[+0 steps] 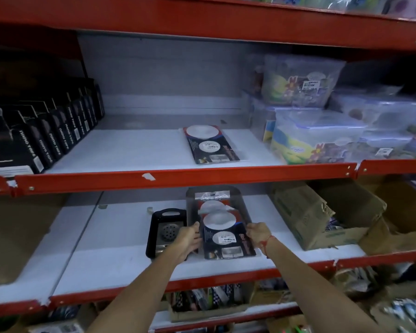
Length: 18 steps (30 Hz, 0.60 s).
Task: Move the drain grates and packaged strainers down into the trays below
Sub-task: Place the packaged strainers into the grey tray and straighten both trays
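Packaged strainer flat atop tray stack; another on upper shelf; grate in black tray.

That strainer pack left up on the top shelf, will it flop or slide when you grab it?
The strainer pack looks like a flat card in glossy plastic, so it probably stays fairly stiff and light. The shiny wrap may feel slippery. Lying flat, it shouldn't roll or tip.

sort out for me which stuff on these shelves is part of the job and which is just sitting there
Job: strainer pack on upper shelf; strainer packs in tray; left tray with drain grate; left hand; right hand.

Just there: black boxes; plastic containers; cardboard boxes.
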Motion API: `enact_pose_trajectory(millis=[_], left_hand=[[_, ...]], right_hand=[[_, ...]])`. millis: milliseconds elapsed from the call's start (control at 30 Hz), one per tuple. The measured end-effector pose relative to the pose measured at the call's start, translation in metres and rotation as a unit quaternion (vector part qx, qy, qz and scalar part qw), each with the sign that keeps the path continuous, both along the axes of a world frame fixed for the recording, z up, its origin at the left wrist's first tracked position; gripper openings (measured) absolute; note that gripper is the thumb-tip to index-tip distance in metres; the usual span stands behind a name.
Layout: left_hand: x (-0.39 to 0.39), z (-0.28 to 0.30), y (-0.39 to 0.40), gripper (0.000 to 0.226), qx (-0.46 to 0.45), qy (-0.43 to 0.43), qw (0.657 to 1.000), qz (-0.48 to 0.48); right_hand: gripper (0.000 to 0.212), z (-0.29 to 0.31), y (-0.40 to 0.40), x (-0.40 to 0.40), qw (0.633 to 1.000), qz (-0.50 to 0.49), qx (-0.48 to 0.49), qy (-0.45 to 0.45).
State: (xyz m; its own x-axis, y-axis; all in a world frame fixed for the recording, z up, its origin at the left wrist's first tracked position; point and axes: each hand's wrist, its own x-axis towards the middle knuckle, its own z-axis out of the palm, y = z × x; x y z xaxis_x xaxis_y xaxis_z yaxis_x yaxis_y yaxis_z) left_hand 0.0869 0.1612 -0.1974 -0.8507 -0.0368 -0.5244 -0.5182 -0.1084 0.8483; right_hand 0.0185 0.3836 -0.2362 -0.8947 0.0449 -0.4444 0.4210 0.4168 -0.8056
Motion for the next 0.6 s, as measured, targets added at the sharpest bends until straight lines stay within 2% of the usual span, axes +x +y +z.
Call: enact_pose_trajectory(millis=[100, 167, 233, 267, 300, 400, 500, 600], left_hand=[[-0.004, 0.0, 0.003, 0.037, -0.024, -0.003, 0.998, -0.06], [-0.008, -0.002, -0.002, 0.027, -0.08, 0.004, 0.992, -0.099], [-0.013, 0.001, -0.008, 0.035, -0.14, 0.032, 0.98, -0.137], [-0.013, 0.008, -0.01, 0.037, -0.154, 0.046, 0.975, -0.152], [-0.012, 0.018, -0.013, 0.037, -0.159, 0.061, 0.972, -0.164], [-0.008, 0.057, -0.02, 0.032, -0.153, 0.118, 0.96, -0.202], [-0.009, 0.1, -0.025, 0.029, -0.123, 0.183, 0.949, -0.226], [-0.016, 0.134, -0.024, 0.028, -0.072, 0.241, 0.947, -0.2]], right_hand=[[0.029, -0.004, -0.005, -0.005, 0.993, 0.048, 0.104, 0.041], [0.025, 0.005, -0.006, 0.0, 0.978, 0.098, 0.173, 0.063], [0.026, 0.034, -0.009, 0.014, 0.96, 0.155, 0.213, 0.095], [0.033, 0.05, -0.01, 0.02, 0.952, 0.181, 0.219, 0.113], [0.04, 0.067, -0.011, 0.025, 0.948, 0.206, 0.201, 0.134], [0.04, 0.121, -0.016, 0.039, 0.958, 0.236, 0.044, 0.155], [0.035, 0.17, -0.02, 0.036, 0.951, 0.233, -0.018, 0.203], [0.03, 0.202, -0.028, 0.029, 0.94, 0.214, -0.078, 0.253]])
